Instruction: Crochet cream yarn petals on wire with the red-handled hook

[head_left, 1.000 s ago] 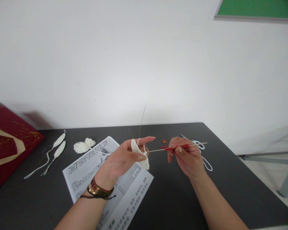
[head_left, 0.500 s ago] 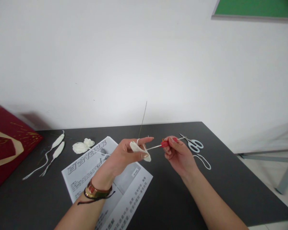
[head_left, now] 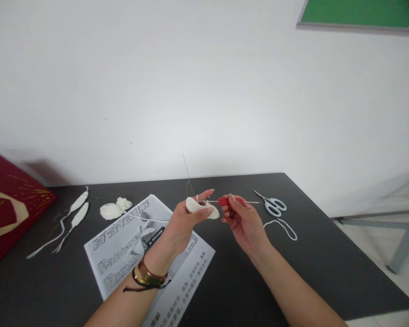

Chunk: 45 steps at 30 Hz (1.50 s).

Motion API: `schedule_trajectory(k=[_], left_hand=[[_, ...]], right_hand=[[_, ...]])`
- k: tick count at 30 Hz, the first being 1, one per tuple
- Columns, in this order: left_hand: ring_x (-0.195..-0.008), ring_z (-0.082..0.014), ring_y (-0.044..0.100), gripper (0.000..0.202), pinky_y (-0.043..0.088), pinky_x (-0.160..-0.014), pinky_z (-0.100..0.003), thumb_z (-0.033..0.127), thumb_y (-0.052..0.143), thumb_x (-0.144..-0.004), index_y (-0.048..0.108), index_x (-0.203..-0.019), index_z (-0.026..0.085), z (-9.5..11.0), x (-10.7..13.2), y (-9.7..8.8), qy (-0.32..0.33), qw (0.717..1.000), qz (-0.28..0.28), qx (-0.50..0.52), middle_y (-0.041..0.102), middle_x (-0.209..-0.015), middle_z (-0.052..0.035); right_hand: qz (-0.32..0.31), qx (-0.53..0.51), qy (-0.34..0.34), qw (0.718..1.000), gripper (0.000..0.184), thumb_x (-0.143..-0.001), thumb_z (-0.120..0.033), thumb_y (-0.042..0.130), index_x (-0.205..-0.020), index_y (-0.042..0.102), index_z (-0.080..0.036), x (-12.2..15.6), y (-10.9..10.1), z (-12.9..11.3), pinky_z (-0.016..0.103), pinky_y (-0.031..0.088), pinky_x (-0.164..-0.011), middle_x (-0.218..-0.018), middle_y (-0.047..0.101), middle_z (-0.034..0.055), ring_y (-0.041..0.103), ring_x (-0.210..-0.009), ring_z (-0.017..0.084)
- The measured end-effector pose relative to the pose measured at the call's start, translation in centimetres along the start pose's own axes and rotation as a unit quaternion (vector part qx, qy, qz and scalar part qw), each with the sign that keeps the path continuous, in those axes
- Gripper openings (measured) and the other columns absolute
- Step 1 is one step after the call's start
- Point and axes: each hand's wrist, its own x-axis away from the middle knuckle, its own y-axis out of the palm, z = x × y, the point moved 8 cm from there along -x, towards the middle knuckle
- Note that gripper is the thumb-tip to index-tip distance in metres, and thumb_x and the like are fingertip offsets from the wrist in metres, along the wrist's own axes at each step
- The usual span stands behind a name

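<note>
My left hand (head_left: 187, 222) pinches a small white crocheted piece (head_left: 202, 210) between thumb and fingers, its index finger stretched out behind it. A thin wire (head_left: 187, 168) sticks up from beside the piece. In my right hand (head_left: 243, 222) is a crochet hook with a red grip (head_left: 230, 201); its metal shaft reaches left to the top edge of the white piece. Whether a loop sits on the hook is too small to tell. White yarn (head_left: 150, 220) runs from a small white bundle (head_left: 114, 209) towards my left hand.
Printed sheets (head_left: 122, 254) lie under my left forearm on the dark table (head_left: 245, 281). Scissors (head_left: 274, 205) and a loop of white yarn (head_left: 286, 229) are at right. Two white leaf-shaped pieces (head_left: 80, 214) with tails lie left, near a red bag (head_left: 13, 204).
My right hand and the hook have moved left, closer to the white piece, and the hook lies more level. The white piece has turned, and the wire now leans left.
</note>
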Motion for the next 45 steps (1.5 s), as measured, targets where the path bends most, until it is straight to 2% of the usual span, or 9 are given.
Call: schedule_trajectory(k=[14,19,21,24,26,28,34,39,45], left_hand=[[-0.071,-0.0146,0.056,0.03,0.041,-0.07,-0.027,0.019,0.073,-0.066,0.07,-0.096,0.019,0.6,0.4,-0.4,0.078,0.992,0.065,-0.079,0.069,-0.083,-0.0041],[-0.08,-0.0174,0.059,0.028,0.041,-0.077,-0.028,0.017,0.072,-0.065,0.07,-0.093,0.018,0.5,0.5,-0.8,0.108,0.985,0.098,-0.097,0.069,-0.096,-0.0064],[-0.079,-0.0153,0.058,0.038,0.041,-0.078,-0.027,0.017,0.071,-0.066,0.067,-0.104,0.019,0.1,0.4,-1.0,0.096,0.987,0.104,-0.073,0.068,-0.089,-0.0033],[-0.069,-0.0096,0.056,0.057,0.04,-0.077,-0.024,0.016,0.071,-0.069,0.054,-0.124,0.022,-1.0,0.3,-1.0,0.047,0.994,0.102,0.005,0.063,-0.074,0.0036],[-0.065,-0.0073,0.054,0.062,0.039,-0.076,-0.023,0.015,0.071,-0.07,0.05,-0.128,0.02,-1.4,0.4,-0.7,0.012,0.994,0.083,0.066,0.059,-0.069,0.0059],[-0.067,-0.0075,0.054,0.059,0.039,-0.076,-0.023,0.013,0.071,-0.069,0.052,-0.125,0.017,-1.3,0.5,-0.2,-0.011,0.993,0.059,0.106,0.057,-0.069,0.0055],[-0.071,-0.0094,0.054,0.051,0.038,-0.075,-0.023,0.011,0.073,-0.068,0.06,-0.117,0.014,0.0,0.7,0.1,-0.05,0.994,0.028,0.09,0.061,-0.075,0.0011],[-0.07,-0.0093,0.052,0.051,0.038,-0.073,-0.024,0.01,0.07,-0.07,0.059,-0.12,0.016,0.6,0.9,0.9,-0.062,0.994,-0.045,0.08,0.059,-0.075,0.0009],[-0.07,-0.0088,0.052,0.054,0.038,-0.072,-0.023,0.011,0.072,-0.069,0.058,-0.121,0.019,1.0,1.6,1.3,-0.051,0.994,-0.07,0.061,0.057,-0.075,0.0017]], right_hand=[[0.016,0.022,-0.012,1.0,0.017,-0.074,-0.03,0.07,-0.08,0.069,-0.014,-0.2,-0.4,-0.2,0.017,0.054,-0.049,-0.061,0.065,-0.0005,0.055,-0.05,0.007],[0.019,0.144,-0.112,0.983,0.013,-0.08,-0.028,0.064,-0.083,0.069,-0.017,0.4,-0.3,-1.4,0.023,0.054,-0.052,-0.067,0.067,0.0012,0.058,-0.052,0.009],[0.002,0.265,-0.228,0.937,0.01,-0.081,-0.023,0.061,-0.086,0.07,-0.02,1.4,0.4,-2.6,0.027,0.055,-0.058,-0.074,0.069,0.0032,0.062,-0.06,0.013],[-0.088,0.435,-0.421,0.791,0.027,-0.08,-0.01,0.059,-0.1,0.069,-0.025,4.1,3.0,-3.3,0.032,0.054,-0.07,-0.09,0.071,0.0064,0.064,-0.078,0.018],[-0.133,0.466,-0.48,0.731,0.038,-0.079,-0.005,0.056,-0.107,0.067,-0.028,5.2,3.8,-3.1,0.034,0.053,-0.073,-0.097,0.07,0.007,0.063,-0.084,0.019],[-0.128,0.438,-0.473,0.754,0.037,-0.079,-0.005,0.057,-0.105,0.067,-0.029,5.0,3.6,-3.4,0.032,0.054,-0.07,-0.095,0.07,0.0061,0.063,-0.081,0.018],[-0.053,0.118,-0.189,0.973,0.007,-0.079,-0.024,0.065,-0.083,0.07,-0.021,0.9,0.9,-2.0,0.021,0.051,-0.046,-0.074,0.068,0.0018,0.058,-0.056,0.01],[-0.053,-0.053,0.0,0.997,0.015,-0.072,-0.031,0.073,-0.079,0.067,-0.019,0.3,0.8,0.8,0.012,0.049,-0.043,-0.064,0.065,-0.0023,0.055,-0.051,0.006],[-0.077,-0.081,0.019,0.994,0.014,-0.074,-0.03,0.071,-0.079,0.067,-0.018,0.8,1.3,0.4,0.011,0.048,-0.041,-0.062,0.063,-0.0027,0.054,-0.05,0.005]])
